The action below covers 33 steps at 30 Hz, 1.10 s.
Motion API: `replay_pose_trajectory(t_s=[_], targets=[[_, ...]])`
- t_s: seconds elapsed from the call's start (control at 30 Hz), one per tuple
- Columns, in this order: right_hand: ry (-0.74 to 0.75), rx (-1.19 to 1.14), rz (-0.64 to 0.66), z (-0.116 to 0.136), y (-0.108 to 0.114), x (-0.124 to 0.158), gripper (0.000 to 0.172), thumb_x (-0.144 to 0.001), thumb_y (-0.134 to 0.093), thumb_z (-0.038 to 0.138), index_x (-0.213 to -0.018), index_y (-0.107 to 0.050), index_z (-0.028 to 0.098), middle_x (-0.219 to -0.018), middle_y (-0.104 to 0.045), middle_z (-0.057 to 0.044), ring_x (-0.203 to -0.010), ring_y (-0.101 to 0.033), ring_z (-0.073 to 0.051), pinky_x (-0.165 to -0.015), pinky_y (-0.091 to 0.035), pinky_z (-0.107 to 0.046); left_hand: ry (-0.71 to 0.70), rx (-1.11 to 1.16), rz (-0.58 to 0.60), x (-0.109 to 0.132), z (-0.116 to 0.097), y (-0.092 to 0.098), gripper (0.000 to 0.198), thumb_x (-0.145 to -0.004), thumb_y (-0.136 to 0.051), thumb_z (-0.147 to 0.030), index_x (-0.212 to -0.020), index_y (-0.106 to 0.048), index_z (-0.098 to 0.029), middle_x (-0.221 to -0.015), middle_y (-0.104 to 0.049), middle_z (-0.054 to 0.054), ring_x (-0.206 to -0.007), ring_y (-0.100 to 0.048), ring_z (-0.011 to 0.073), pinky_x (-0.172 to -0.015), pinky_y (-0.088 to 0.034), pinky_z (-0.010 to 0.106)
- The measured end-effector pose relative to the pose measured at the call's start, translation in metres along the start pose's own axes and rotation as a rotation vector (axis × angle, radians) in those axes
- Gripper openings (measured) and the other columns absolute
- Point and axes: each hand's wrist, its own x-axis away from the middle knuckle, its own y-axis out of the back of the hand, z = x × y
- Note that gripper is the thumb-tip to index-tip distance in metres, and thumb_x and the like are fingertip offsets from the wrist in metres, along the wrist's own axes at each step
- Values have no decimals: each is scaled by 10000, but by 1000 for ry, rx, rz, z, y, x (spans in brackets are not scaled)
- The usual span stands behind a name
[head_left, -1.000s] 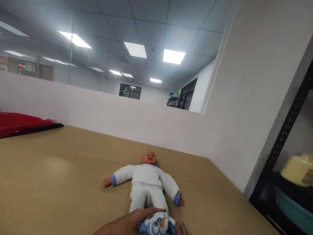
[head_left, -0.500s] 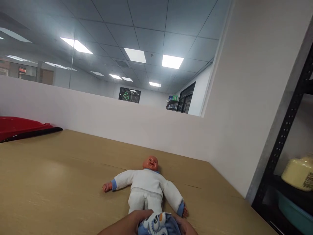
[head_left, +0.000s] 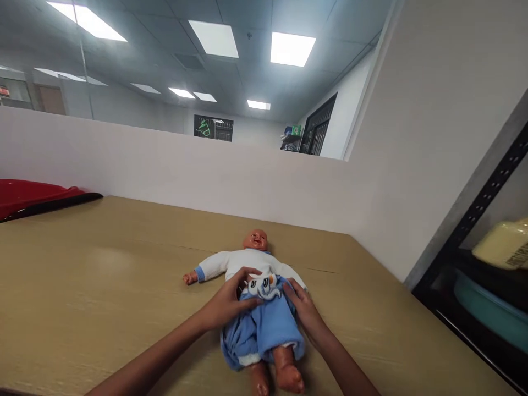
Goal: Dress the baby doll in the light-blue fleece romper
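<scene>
A baby doll (head_left: pixel 256 240) lies on its back on the wooden table, head away from me, in a white top (head_left: pixel 215 264) with blue cuffs. Blue doll pants (head_left: pixel 272 324) with a cartoon animal face at the waist cover its legs, and its bare feet stick out of the leg openings. My left hand (head_left: pixel 233 300) grips the waist on the left, its fingers curled over the edge near the printed face. On the other side, my right hand (head_left: pixel 300 302) pinches the waistband. The doll's lower arm on the right is mostly hidden behind my right hand.
A red plastic tub (head_left: pixel 33 195) with a black edge stands at the table's far left. On the right, a black metal shelf (head_left: pixel 466 231) holds a cream-coloured container (head_left: pixel 501 245) and a teal basin (head_left: pixel 490 305). A white wall (head_left: pixel 206 176) with a window borders the table (head_left: pixel 124 264).
The view has tilted down, showing the doll's legs and feet. My hands and the pants' waist have come up over the doll's hips to the hem of the top.
</scene>
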Motion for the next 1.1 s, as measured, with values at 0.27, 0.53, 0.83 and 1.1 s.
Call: replay_pose_trajectory(t_s=[0.27,0.53,0.83,1.1], targets=[[113,210,-120,-4,-23,-56,653,-805,-593,871,-915,-716,239,-994,-761,-79,-1116,-638,-329,-1121,-433,-449,-28,-255,-134,-17,13,12,521,-890,-754,-470,-1298,-560,-212,-1147,-670,63,-1060,-622,261,-950,-469,369],[86,235,88,0,-16,-49,523,-800,-751,706,-977,-769,215,-1067,-762,-67,-1091,-656,-289,-1078,-464,-404,121,-321,-52,12,17,32,677,-881,-769,-576,-1414,-516,-244,-1233,-632,82,-1067,-614,279,-971,-481,425],[134,398,34,-7,-12,-76,409,-916,-596,638,-1032,-621,246,-699,-570,44,-631,-522,-185,-622,-423,-282,150,4,-126,9,49,59,457,-956,-681,-480,-1303,-504,-241,-1143,-600,45,-901,-592,167,-801,-496,300],[234,544,-80,-7,-25,-87,346,-920,-585,585,-948,-651,247,-879,-681,-38,-848,-622,-258,-825,-462,-357,-56,-265,-388,-36,80,62,329,-915,-604,-300,-1217,-492,-230,-1057,-588,28,-961,-572,194,-897,-460,333]])
